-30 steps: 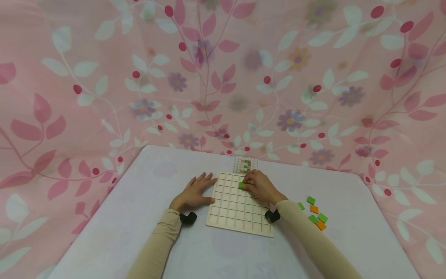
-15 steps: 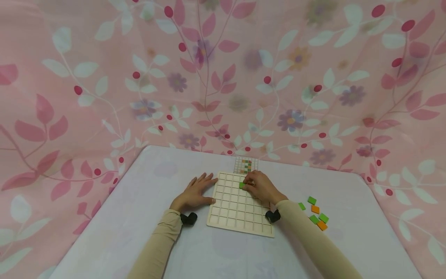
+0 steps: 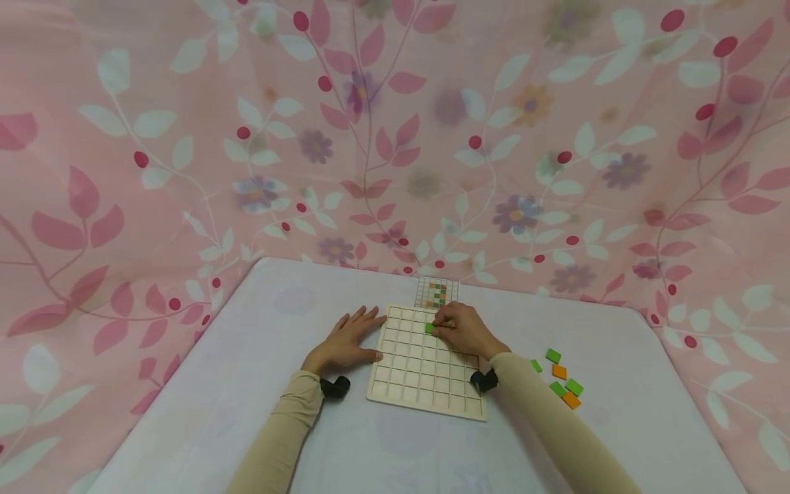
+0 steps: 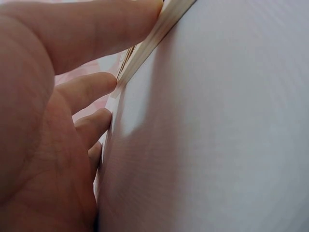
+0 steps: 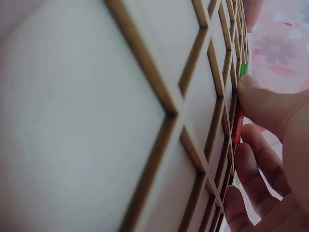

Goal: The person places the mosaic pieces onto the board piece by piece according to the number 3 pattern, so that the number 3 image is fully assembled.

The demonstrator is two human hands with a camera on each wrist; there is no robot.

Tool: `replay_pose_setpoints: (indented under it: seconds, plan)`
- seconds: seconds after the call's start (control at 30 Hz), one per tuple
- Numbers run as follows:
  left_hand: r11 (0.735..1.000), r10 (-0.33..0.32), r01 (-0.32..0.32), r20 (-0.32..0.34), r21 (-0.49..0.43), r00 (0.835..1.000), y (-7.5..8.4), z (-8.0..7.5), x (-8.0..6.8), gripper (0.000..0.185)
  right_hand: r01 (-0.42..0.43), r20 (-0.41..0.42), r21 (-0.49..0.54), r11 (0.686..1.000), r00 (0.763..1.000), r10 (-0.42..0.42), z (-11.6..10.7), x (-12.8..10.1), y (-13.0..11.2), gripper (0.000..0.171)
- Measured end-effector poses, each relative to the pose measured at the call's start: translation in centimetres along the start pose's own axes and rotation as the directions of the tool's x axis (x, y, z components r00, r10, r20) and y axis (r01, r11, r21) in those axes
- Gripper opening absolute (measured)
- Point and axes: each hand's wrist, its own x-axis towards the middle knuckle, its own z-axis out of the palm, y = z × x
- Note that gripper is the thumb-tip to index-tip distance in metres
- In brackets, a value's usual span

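A pale wooden grid board (image 3: 407, 377) lies on the table. My left hand (image 3: 344, 344) is spread at its left side, thumb and index fingertips against the board's edge (image 4: 140, 60). Over the board's upper part, my right hand (image 3: 465, 331) pinches a red tile (image 5: 237, 124) between thumb and fingers, low at the grid. In the head view the red tile is hidden by the hand. A green tile (image 3: 428, 328) sits in the grid right beside the thumb; the right wrist view shows this green tile (image 5: 244, 69) just past the thumb tip.
Several loose green and orange tiles (image 3: 558, 371) lie on the white-covered table (image 3: 296, 295) to the right of the right forearm. Behind the board is a small pattern card (image 3: 437, 293) with coloured squares. Pink floral cloth (image 3: 395, 137) hangs behind the table.
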Motion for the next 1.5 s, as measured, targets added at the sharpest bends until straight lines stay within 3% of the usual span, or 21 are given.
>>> replay_pose_setpoints:
  seconds: [0.47, 0.7, 1.33, 1.5]
  plan:
    - [1.000, 0.016, -0.016, -0.006, -0.004, 1.000, 0.3, 0.0, 0.0, 0.080, -0.026, 0.006, 0.049, 0.998, 1.000, 0.026, 0.1, -0.1, 1.2, 0.008]
    - [1.000, 0.013, -0.013, -0.018, 0.000, 1.000, -0.1, 0.2, 0.1, 0.081, -0.083, 0.052, 0.158, 0.984, 0.996, 0.075, -0.3, -0.5, 0.8, 0.011]
    - [1.000, 0.010, -0.010, -0.024, -0.024, 1.000, 0.1, 0.1, 0.1, 0.082, -0.155, 0.106, 0.186, 0.970, 0.985, 0.138, -0.5, -0.7, 1.7, 0.028]
    - [1.000, 0.024, -0.025, -0.024, -0.015, 0.999, -0.1, 0.2, 0.0, 0.082, -0.138, 0.095, 0.205, 0.969, 0.988, 0.121, -1.2, -0.9, 1.3, 0.027]
